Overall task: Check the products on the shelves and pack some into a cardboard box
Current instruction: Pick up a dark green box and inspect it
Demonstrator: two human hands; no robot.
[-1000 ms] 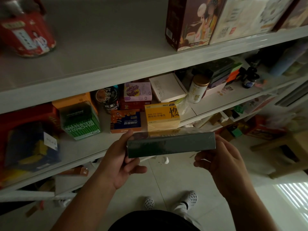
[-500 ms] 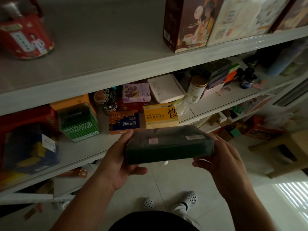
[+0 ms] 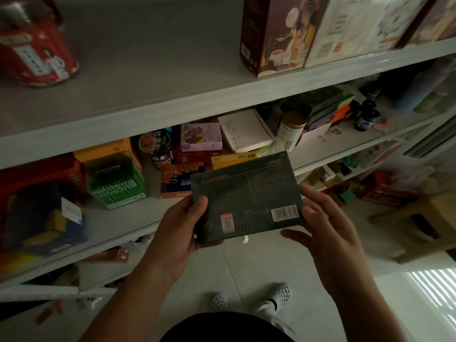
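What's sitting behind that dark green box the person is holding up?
On the shelf behind the dark green box, the top strip of a yellow box and the left part of a blue and orange box show. Their remaining parts are covered.

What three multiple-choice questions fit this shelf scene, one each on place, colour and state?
1. Where is the red tin? A upper shelf B middle shelf C floor
2. What colour is the held box? A yellow B dark green C white
3. What is the left hand doing? A hanging empty B resting on a shelf C gripping the box
Answers: 1 A, it stands at the upper shelf's left; 2 B, its face is dark green; 3 C, its thumb lies across the box's left edge.
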